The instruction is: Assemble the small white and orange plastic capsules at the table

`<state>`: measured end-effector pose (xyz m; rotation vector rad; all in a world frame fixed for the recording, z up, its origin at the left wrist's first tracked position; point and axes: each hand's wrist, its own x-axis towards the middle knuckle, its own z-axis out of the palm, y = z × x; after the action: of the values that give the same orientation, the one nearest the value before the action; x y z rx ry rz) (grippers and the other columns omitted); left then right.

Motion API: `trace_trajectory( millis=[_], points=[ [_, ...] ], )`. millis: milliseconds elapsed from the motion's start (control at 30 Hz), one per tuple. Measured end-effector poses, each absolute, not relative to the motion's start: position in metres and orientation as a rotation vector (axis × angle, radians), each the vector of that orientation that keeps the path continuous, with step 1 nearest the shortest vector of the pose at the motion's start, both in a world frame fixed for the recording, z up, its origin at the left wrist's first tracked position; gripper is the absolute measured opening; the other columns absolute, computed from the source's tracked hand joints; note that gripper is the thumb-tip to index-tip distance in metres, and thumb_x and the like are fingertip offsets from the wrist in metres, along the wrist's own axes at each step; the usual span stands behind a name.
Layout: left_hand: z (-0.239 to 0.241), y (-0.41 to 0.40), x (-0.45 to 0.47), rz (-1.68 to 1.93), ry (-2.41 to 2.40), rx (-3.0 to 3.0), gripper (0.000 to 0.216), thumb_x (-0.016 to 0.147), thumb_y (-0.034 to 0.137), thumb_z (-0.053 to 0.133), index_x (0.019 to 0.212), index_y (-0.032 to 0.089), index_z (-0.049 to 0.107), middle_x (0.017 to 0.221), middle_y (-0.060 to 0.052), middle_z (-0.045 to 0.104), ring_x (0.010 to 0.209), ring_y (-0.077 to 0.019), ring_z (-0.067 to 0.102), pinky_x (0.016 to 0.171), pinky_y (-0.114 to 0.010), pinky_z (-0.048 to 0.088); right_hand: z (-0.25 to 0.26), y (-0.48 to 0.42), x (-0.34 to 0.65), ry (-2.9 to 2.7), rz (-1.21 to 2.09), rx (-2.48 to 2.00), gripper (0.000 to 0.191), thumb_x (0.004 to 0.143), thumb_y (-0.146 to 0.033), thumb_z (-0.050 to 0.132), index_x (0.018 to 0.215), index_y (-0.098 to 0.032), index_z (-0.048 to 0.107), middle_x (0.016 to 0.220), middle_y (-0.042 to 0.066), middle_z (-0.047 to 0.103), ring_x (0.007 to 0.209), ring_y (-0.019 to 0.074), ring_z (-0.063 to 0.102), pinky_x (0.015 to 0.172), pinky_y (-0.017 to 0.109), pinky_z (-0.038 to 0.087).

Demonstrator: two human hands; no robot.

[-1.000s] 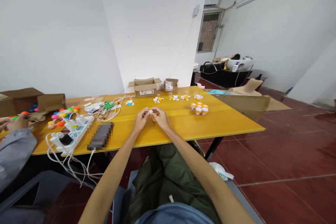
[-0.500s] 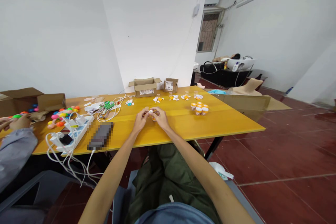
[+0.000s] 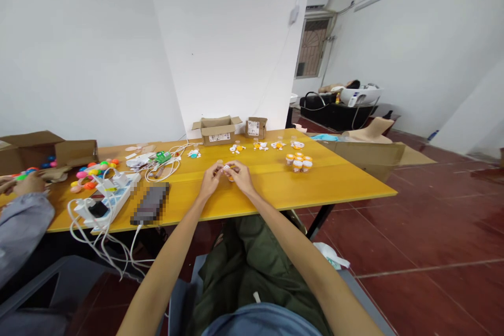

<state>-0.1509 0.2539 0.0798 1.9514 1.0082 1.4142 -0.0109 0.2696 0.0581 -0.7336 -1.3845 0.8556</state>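
Note:
My left hand and my right hand meet over the yellow table, both pinching a small white and orange toy piece between the fingertips. A cluster of small orange and white cups stands to the right of my hands. Further back lie several small white and orange toy figures in a row.
Two open cardboard boxes sit at the table's back edge. A power strip with white cables and a dark phone lie to the left. Another person's sleeve and coloured balls are at far left. Flat cardboard leans at right.

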Motion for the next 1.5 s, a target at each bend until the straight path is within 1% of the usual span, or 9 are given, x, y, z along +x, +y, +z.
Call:
trace_trajectory(
  millis=[200, 433, 667, 800, 933, 1033, 1167, 1333, 1500],
  points=[
    [0.079, 0.255, -0.151, 1.406, 1.020, 1.968, 0.027, 0.089, 0.046, 0.061, 0.085, 0.021, 0.068, 0.085, -0.003, 0.073, 0.081, -0.0193, 0.066, 0.075, -0.030, 0.051, 0.061, 0.268, -0.011, -1.383, 0.824, -0.719, 0.011, 0.074, -0.034, 0.068, 0.076, -0.023, 0.069, 0.076, -0.001, 0.069, 0.062, 0.0142, 0.063, 0.059, 0.025, 0.053],
    [0.075, 0.258, -0.151, 1.385, 1.014, 1.957, 0.030, 0.089, 0.050, 0.060, 0.091, 0.021, 0.067, 0.089, -0.004, 0.072, 0.084, -0.0192, 0.065, 0.077, -0.030, 0.052, 0.062, 0.268, -0.011, -1.418, 0.732, -0.722, 0.012, 0.077, -0.034, 0.065, 0.078, -0.023, 0.070, 0.082, 0.001, 0.072, 0.073, 0.0171, 0.067, 0.068, 0.027, 0.055],
    [0.066, 0.267, -0.152, 1.385, 1.099, 2.081, 0.024, 0.086, 0.041, 0.067, 0.099, 0.022, 0.065, 0.092, -0.003, 0.068, 0.083, -0.0176, 0.062, 0.079, -0.031, 0.051, 0.061, 0.271, -0.011, -1.346, 0.600, -0.780, 0.014, 0.079, -0.031, 0.060, 0.085, -0.023, 0.069, 0.087, 0.003, 0.074, 0.082, 0.0190, 0.069, 0.076, 0.029, 0.056],
    [0.062, 0.270, -0.152, 1.286, 1.190, 2.200, 0.030, 0.081, 0.038, 0.073, 0.106, 0.023, 0.065, 0.105, -0.005, 0.067, 0.097, -0.0211, 0.062, 0.091, -0.036, 0.050, 0.059, 0.274, -0.008, -1.261, 0.581, -0.860, 0.016, 0.077, -0.030, 0.060, 0.090, -0.023, 0.066, 0.088, 0.004, 0.074, 0.081, 0.0196, 0.069, 0.077, 0.031, 0.057],
    [0.062, 0.267, -0.148, 1.046, 1.334, 2.324, 0.041, 0.077, 0.042, 0.077, 0.111, 0.024, 0.065, 0.109, -0.006, 0.066, 0.107, -0.0259, 0.059, 0.097, -0.040, 0.047, 0.055, 0.277, -0.006, -1.230, 0.587, -0.922, 0.011, 0.075, -0.031, 0.060, 0.081, -0.023, 0.064, 0.080, 0.003, 0.074, 0.075, 0.0197, 0.069, 0.073, 0.031, 0.057],
    [0.065, 0.264, -0.146, 0.905, 1.428, 2.393, 0.034, 0.078, 0.046, 0.075, 0.104, 0.025, 0.068, 0.107, -0.006, 0.065, 0.105, -0.0271, 0.059, 0.095, -0.041, 0.047, 0.052, 0.279, -0.006, -1.229, 0.616, -0.933, 0.009, 0.074, -0.031, 0.061, 0.076, -0.023, 0.063, 0.076, 0.002, 0.073, 0.072, 0.0193, 0.069, 0.070, 0.031, 0.057],
    [0.067, 0.264, -0.145, 0.869, 1.470, 2.423, 0.024, 0.084, 0.046, 0.069, 0.094, 0.024, 0.070, 0.100, -0.005, 0.065, 0.100, -0.0249, 0.060, 0.092, -0.039, 0.047, 0.050, 0.282, -0.008, -1.249, 0.657, -0.923, 0.010, 0.072, -0.031, 0.062, 0.077, -0.022, 0.065, 0.076, 0.002, 0.074, 0.072, 0.0193, 0.069, 0.070, 0.031, 0.058],
    [0.064, 0.270, -0.147, 0.906, 1.541, 2.371, 0.022, 0.082, 0.043, 0.070, 0.092, 0.024, 0.070, 0.098, -0.005, 0.066, 0.100, -0.0246, 0.059, 0.090, -0.038, 0.048, 0.047, 0.285, -0.006, -1.295, 0.673, -0.941, 0.008, 0.072, -0.028, 0.063, 0.076, -0.022, 0.067, 0.075, 0.002, 0.075, 0.073, 0.0198, 0.071, 0.072, 0.032, 0.059],
    [0.056, 0.277, -0.151, 1.058, 1.510, 2.309, 0.017, 0.078, 0.039, 0.074, 0.086, 0.024, 0.070, 0.092, -0.005, 0.066, 0.095, -0.0255, 0.059, 0.088, -0.039, 0.048, 0.043, 0.287, -0.006, -1.340, 0.685, -0.980, 0.006, 0.070, -0.024, 0.066, 0.075, -0.022, 0.070, 0.074, 0.001, 0.076, 0.071, 0.0197, 0.071, 0.072, 0.032, 0.059]
  ],
)
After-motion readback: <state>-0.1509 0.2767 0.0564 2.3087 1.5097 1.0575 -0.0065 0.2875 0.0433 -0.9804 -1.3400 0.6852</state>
